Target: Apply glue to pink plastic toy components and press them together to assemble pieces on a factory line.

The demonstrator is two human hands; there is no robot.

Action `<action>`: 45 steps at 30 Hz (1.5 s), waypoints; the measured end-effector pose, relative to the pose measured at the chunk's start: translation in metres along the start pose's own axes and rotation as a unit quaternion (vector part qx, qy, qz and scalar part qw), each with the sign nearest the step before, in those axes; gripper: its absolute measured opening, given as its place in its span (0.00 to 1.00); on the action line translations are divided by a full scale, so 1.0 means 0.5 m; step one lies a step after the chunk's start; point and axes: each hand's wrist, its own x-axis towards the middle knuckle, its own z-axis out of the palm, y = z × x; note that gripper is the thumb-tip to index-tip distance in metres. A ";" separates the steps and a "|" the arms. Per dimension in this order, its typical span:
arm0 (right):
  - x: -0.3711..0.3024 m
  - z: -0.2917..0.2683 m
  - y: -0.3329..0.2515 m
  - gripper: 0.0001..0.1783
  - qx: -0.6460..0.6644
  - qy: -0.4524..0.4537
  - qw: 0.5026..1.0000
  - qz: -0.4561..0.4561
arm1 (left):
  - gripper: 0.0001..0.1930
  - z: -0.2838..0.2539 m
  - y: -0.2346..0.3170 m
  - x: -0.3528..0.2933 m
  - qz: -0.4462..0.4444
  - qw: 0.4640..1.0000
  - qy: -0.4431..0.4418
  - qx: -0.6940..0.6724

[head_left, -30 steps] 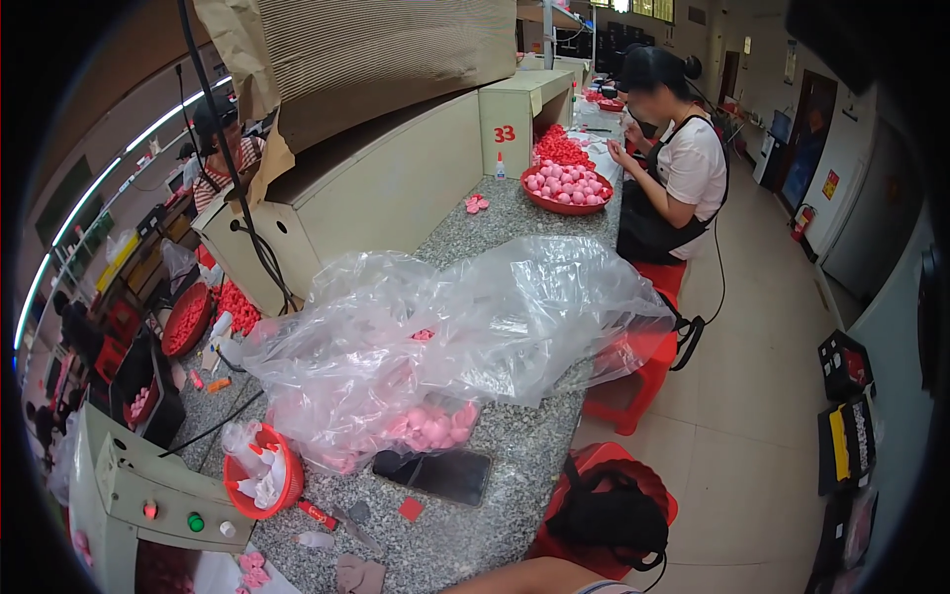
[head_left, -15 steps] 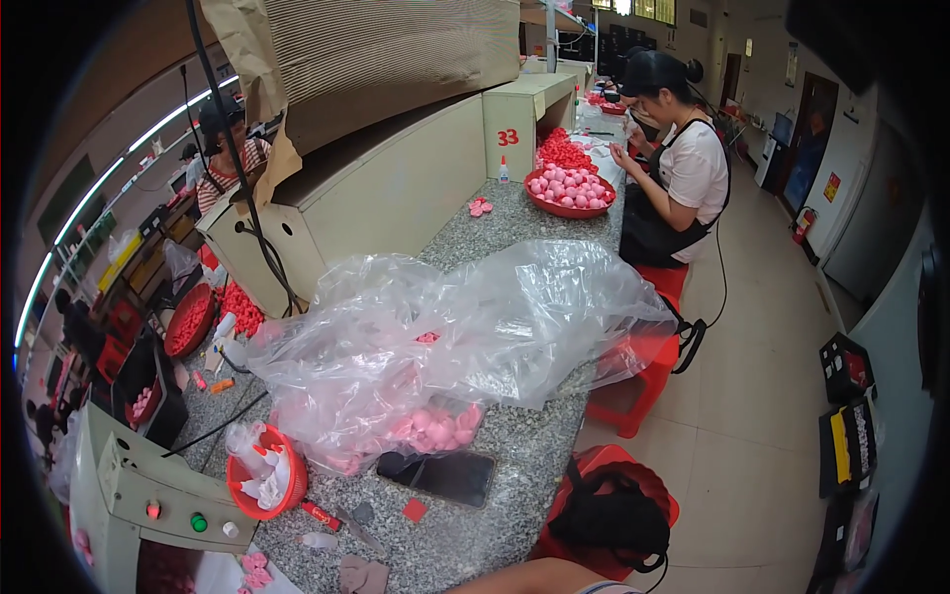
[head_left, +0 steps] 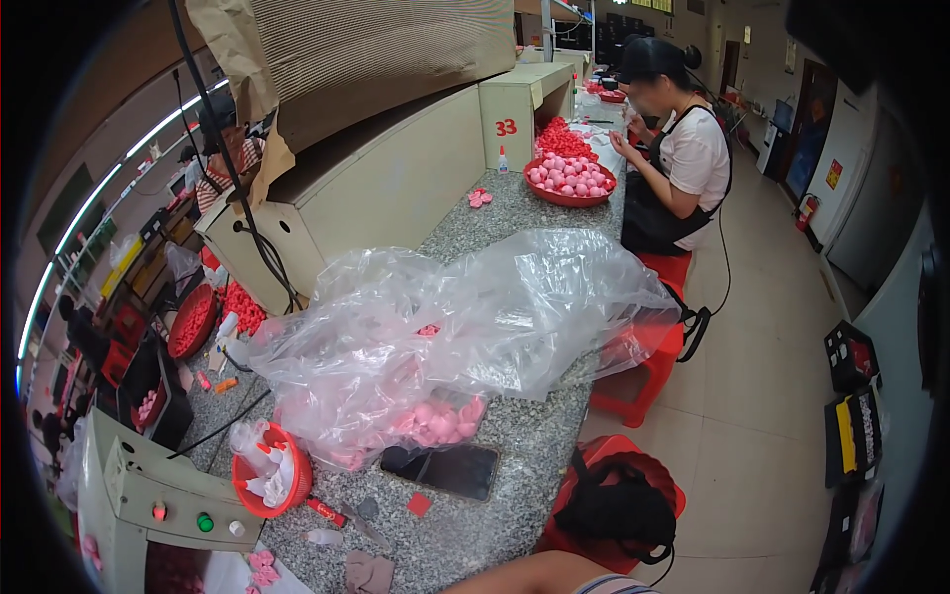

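Neither of my hands is in view. A bare stretch of my arm (head_left: 529,576) shows at the lower edge beside a striped sleeve; its hand is out of the picture. A large clear plastic bag (head_left: 534,297) lies spread over the speckled stone worktop (head_left: 515,441), with pink rounded pieces (head_left: 435,424) under or inside its near end. Against the bag's near edge lies a dark phone (head_left: 460,472). Closer still are a small red square (head_left: 419,504) and a grey-brown scrap (head_left: 369,572). A red basket (head_left: 305,480) at the left holds white bottles and crumpled white material.
A grey-green machine (head_left: 148,485) with coloured buttons stands at the lower left. Red stools (head_left: 604,455) line the right side, one bearing a black bag (head_left: 618,510). Farther along, a seated person (head_left: 683,168) works by a red bowl of pink balls (head_left: 569,198).
The view has shifted slightly, so most things sit a little differently in the picture. The bag, phone and basket keep their places on the worktop.
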 end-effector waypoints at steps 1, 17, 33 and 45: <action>0.000 -0.001 -0.003 0.16 -0.013 -0.001 1.000 0.000 | 0.29 -0.008 -0.009 0.001 -0.013 0.998 0.058 0.002; -0.001 0.001 0.003 0.19 -0.010 -0.025 0.999 0.020 | 0.28 0.002 -0.008 0.000 -0.041 0.995 0.095 -0.003; -0.011 0.001 -0.009 0.25 -0.028 -0.048 0.998 -0.025 | 0.25 0.061 0.025 -0.018 0.018 1.000 -0.014 -0.010; 0.007 -0.027 -0.122 0.53 0.094 -0.121 0.967 -0.205 | 0.18 0.122 0.187 -0.050 0.194 0.970 -0.139 0.042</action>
